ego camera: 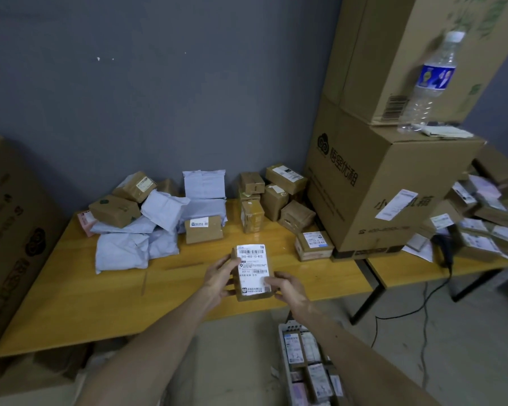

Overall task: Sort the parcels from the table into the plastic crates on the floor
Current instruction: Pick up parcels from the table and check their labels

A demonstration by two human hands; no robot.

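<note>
Left hand (218,277) and right hand (289,288) clasp a parcel (254,272) over the table (79,300) edge.

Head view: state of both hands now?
Left hand: holds the small brown cardboard parcel with a white label, left edge.
Right hand: holds the same parcel, lower right corner.

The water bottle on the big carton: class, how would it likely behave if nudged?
The water bottle is tall and narrow, so it probably tips easily. Its round body would likely roll afterwards. Its thin clear plastic may dent under a squeeze.
</note>
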